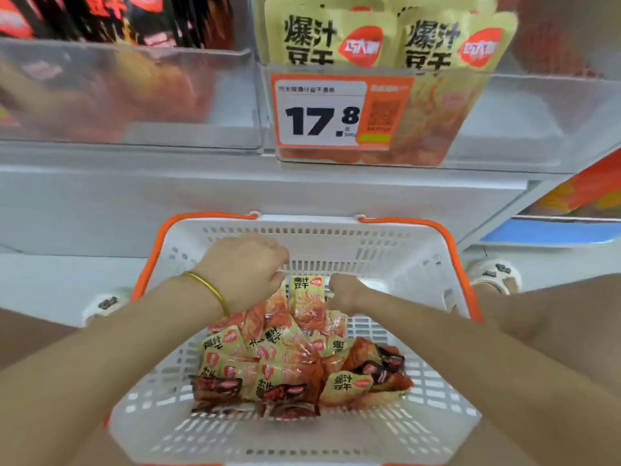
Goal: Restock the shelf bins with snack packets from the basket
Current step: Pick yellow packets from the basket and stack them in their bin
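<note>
A white basket (386, 250) with orange handles sits low in front of me, holding a heap of yellow snack packets (285, 351) and a few dark red ones (218, 391). Both hands reach into its far end. My left hand (245, 270), a gold bangle on its wrist, is curled over the heap and grips a bunch of yellow packets. My right hand (342, 290) pinches the edge of an upright yellow packet (306, 297) between the two hands. Above, a clear shelf bin (504, 129) holds matching yellow packets (369, 38).
A price tag reading 17.8 (319, 112) hangs on the yellow bin. The clear bin at the left (134, 95) holds dark red-black packets. White shelf fronts run below the bins. My feet in sandals (494, 274) flank the basket on the floor.
</note>
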`<state>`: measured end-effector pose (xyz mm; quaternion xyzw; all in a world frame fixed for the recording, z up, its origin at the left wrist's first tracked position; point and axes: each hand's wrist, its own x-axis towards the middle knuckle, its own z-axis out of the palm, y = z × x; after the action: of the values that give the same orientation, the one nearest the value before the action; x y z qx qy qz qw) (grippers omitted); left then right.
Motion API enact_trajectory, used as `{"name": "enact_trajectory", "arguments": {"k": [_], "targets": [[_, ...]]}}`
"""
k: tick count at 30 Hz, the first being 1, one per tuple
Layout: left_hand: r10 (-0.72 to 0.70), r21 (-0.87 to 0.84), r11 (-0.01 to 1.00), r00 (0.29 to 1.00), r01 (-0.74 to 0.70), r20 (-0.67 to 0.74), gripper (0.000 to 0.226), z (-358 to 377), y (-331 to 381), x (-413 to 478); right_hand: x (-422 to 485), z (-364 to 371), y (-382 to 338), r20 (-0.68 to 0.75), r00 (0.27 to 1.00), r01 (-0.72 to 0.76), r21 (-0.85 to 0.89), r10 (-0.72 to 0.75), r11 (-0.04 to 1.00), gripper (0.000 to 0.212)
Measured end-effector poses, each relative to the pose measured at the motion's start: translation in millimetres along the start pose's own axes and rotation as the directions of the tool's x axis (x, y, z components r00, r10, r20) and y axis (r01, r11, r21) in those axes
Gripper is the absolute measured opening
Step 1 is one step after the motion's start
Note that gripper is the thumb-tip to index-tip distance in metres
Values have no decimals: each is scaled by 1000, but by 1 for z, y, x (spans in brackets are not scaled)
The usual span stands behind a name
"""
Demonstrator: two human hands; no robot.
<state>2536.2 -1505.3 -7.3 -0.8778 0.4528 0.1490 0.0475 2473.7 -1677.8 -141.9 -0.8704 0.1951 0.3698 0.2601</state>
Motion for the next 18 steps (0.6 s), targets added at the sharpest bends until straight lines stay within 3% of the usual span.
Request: {"name": "enact_trajectory", "arguments": {"k": [2,5,10,12,14,18], "targets": [[-24,26,999,999,23,26,32,5,-3,3,25,23,5,-49,992,-106,206,118,973,52],[-42,87,996,996,35,81,31,11,-4,5,55,53,7,-77,960,-215,409,268,887,47],[-83,115,991,986,67,143,30,13,-4,10,80,63,-8,-13,948,-238,638,319,732,60],[-89,115,991,985,72,149,30,15,-4,12,82,62,-15,22,946,-258,655,324,710,57],[-91,117,990,983,73,161,30,15,-5,13,80,61,-18,25,953,-254,609,302,752,49],[-116,102,990,978,100,171,29,16,-7,16,60,37,-17,-63,976,-136,566,207,813,19]]}}
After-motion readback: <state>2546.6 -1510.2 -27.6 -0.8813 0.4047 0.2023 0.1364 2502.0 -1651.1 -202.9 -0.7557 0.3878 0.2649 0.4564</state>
